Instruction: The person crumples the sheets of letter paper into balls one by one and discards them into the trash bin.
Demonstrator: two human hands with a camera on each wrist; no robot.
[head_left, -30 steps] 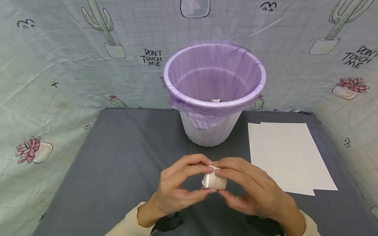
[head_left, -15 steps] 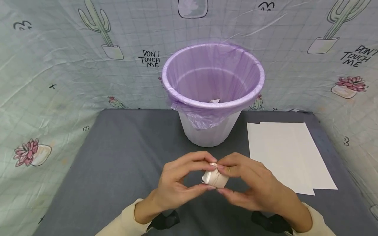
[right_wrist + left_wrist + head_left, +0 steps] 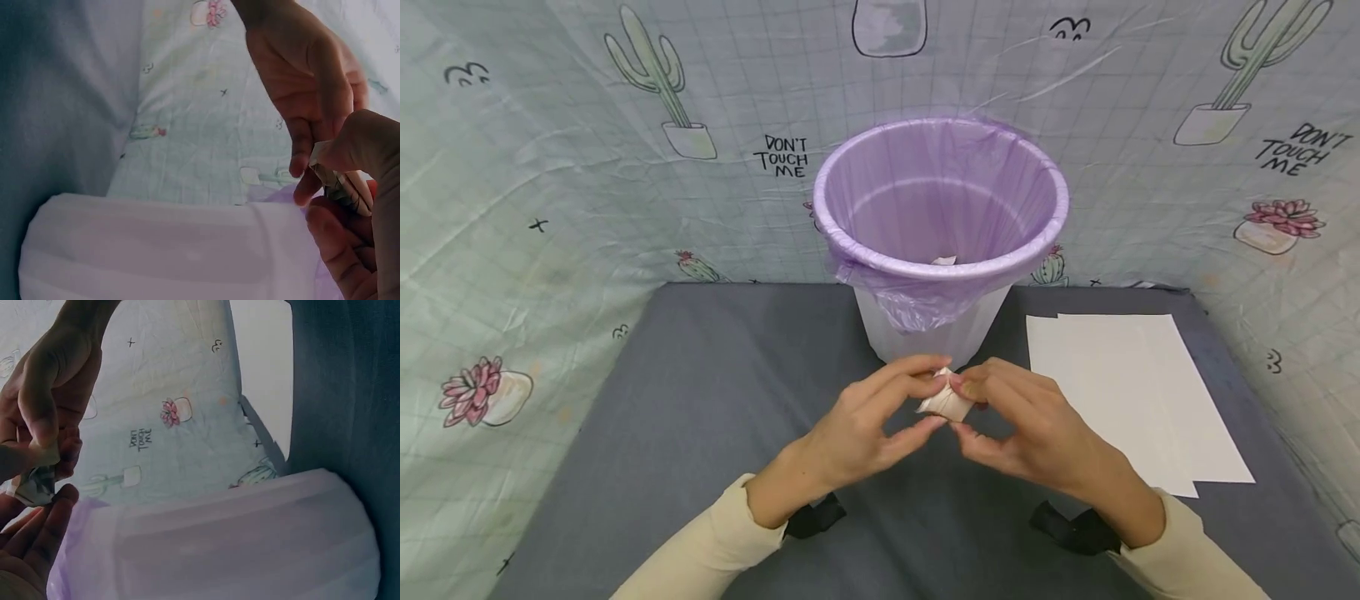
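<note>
In the head view a small crumpled, folded wad of white paper (image 3: 944,405) is held up over the grey table, just in front of the bin. My left hand (image 3: 867,423) pinches its left side between thumb and fingertips. From the right, my right hand (image 3: 1037,423) grips the wad with thumb below and fingers above. Both sets of fingertips nearly meet on it. The left wrist view shows part of the paper wad (image 3: 37,487) between the two hands; fingers cover the rest. Creases on the wad (image 3: 342,186) show in the right wrist view.
A white bin (image 3: 925,343) with a purple liner stands behind the hands, with a scrap of white paper (image 3: 944,260) inside. To the right, overlapping white paper sheets (image 3: 1120,392) lie on the grey cloth (image 3: 715,400). A cactus-print curtain (image 3: 580,183) surrounds the table.
Both hands have moved forward toward the bin with the paper wad, which now overlaps the area just below the bin. The wad has been turned and looks more squashed between the fingers.
</note>
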